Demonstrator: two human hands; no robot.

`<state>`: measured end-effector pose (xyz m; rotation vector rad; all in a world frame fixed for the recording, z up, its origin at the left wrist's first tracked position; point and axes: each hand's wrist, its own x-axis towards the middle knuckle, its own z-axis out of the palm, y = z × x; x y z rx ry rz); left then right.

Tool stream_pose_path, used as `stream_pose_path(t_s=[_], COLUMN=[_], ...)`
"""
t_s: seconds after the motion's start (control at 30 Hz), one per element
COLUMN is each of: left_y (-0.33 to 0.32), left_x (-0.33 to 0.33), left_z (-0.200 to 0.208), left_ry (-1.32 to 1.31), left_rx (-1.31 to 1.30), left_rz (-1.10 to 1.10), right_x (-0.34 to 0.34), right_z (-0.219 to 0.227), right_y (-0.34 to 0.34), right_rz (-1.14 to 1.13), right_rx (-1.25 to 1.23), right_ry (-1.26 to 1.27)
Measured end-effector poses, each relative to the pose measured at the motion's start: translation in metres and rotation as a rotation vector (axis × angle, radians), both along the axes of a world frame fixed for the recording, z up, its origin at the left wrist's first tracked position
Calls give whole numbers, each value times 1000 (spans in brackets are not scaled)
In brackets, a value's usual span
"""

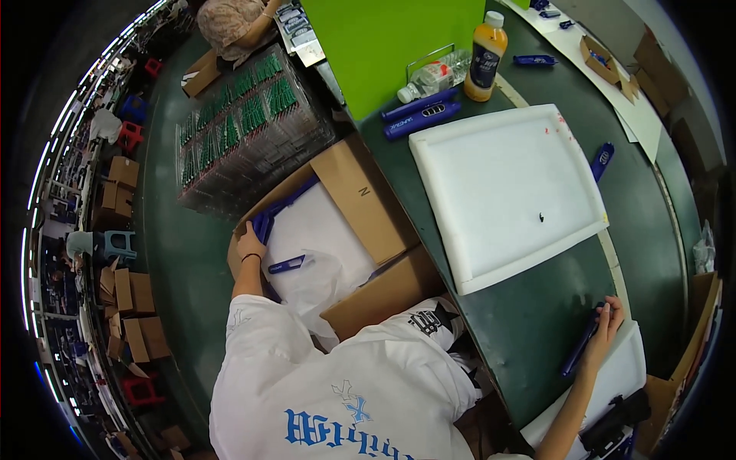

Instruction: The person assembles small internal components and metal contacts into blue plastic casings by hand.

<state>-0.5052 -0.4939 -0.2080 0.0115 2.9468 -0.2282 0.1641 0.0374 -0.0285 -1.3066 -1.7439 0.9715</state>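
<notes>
At the left, my left hand [250,244] reaches into an open cardboard box [399,280], its fingers closed on a blue plastic casing [264,224] by the box's left wall; its fingertips are partly hidden. Inside the box lie a white sheet [326,230], a crumpled clear plastic bag [310,287] and another blue casing [287,265]. Over the right side of the green table, my right hand [606,330] holds a long dark blue casing [580,349], slanting down to the left.
A white padded tray [514,199] lies on the green table [529,330]. Behind it are blue casings [422,120], a clear bottle [437,77] and an orange drink bottle [486,57]. Stacked trays of green boards [253,123] stand left of a green panel [399,38]. A person [232,27] works beyond.
</notes>
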Motion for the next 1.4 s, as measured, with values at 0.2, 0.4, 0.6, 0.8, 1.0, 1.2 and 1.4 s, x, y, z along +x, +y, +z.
stream_pose_path(t_s=[0.2, 0.4, 0.6, 0.8, 1.0, 1.2, 1.4], left_y=[43, 137, 334, 477, 487, 457, 412], left_x=[39, 136, 212, 249, 272, 271, 286], left_z=[103, 253, 317, 296, 291, 301, 295], left_ry=[120, 293, 245, 144, 158, 148, -52], left_rx=[177, 724, 900, 561, 541, 839, 1202], left_rz=[-118, -496, -1258, -1541, -1611, -1534, -1396], right_x=[0, -21, -19, -19, -16, -18, -18], right_z=[9, 21, 28, 29, 32, 36, 40], right_y=[-13, -11, -28, -34, -32, -32, -34], right_rz=[0, 203, 165, 218, 236, 261, 253], right_rx=[-25, 136, 116, 139, 97, 102, 90], right_ry=[37, 8, -36, -54, -89, -140, -175])
